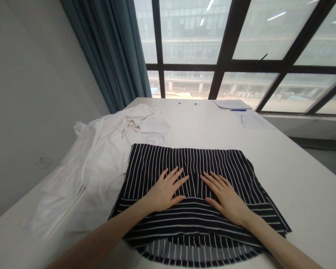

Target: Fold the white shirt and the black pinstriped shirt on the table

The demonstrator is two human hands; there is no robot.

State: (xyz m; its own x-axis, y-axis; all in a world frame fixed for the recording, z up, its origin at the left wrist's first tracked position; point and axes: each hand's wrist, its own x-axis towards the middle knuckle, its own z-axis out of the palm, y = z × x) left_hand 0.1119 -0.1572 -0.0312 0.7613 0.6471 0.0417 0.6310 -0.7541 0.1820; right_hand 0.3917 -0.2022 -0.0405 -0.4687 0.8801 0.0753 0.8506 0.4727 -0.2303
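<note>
A black garment with white stripes is spread on the white table. Its stripes run lengthwise in the upper part and crosswise in a band lower down; a curved hem with a grey inner side shows at the near edge. My left hand lies flat on the left of its middle, fingers spread. On the right of the middle, my right hand rests palm down on the fabric, its fingers apart. Neither hand grips anything, and the two do not touch.
Crumpled white cloth covers the table's left side. Papers, a blue pen and another sheet lie at the far right. Behind stand a blue curtain and dark-framed windows; a grey wall is at left.
</note>
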